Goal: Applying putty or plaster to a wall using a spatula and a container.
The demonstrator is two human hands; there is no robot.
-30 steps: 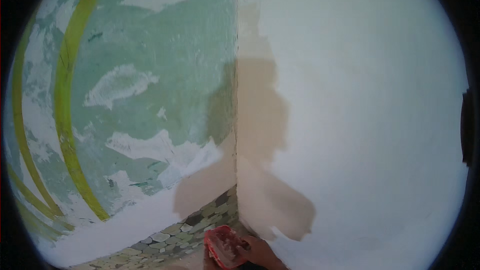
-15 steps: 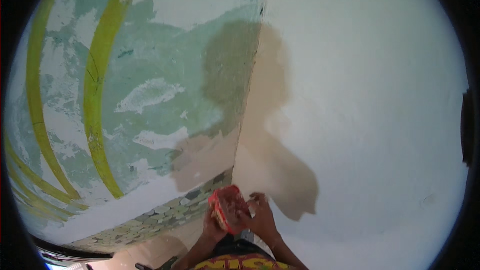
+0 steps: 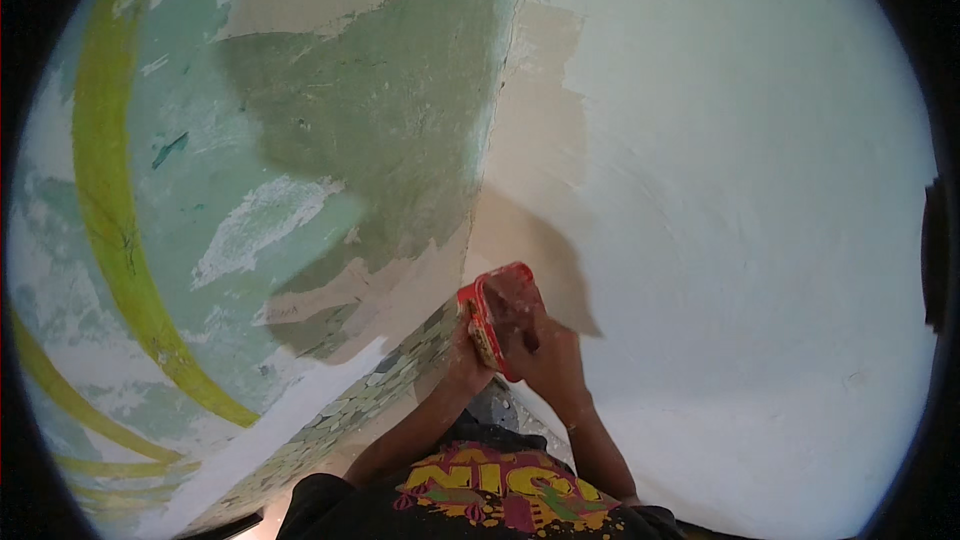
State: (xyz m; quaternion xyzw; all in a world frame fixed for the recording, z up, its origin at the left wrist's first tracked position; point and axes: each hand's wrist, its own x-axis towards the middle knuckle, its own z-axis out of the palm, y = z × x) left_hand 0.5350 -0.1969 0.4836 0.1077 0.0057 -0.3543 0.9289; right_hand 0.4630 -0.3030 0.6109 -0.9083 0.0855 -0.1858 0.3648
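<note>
A red rectangular tub with a patterned side (image 3: 482, 332) is held up in front of the body, tilted so its open top faces up and rightward, just below the corner crack (image 3: 500, 90) as the view shows it. The left hand (image 3: 468, 358) clamps its fingers around the tub's near-left side from beneath, while the right hand (image 3: 550, 352) is bent over the right side and opening; whether those fingers are closed on the rim, a tool or the contents I cannot fairly tell in this dimness. Good handling here means a firm left grip low on the wall, a level rim, and short, light right-hand strokes that don't push the tub over. As for edges, the patchy green-and-white wall (image 3: 225, 230) and the smooth white wall (image 3: 720, 220) meet in front, with a band of stone-patterned tiles (image 3: 385, 375) low on the left. Elbow room seems easiest back toward the black printed shirt (image 3: 510, 490); swinging outward risks knuckles brushing either wall.
</note>
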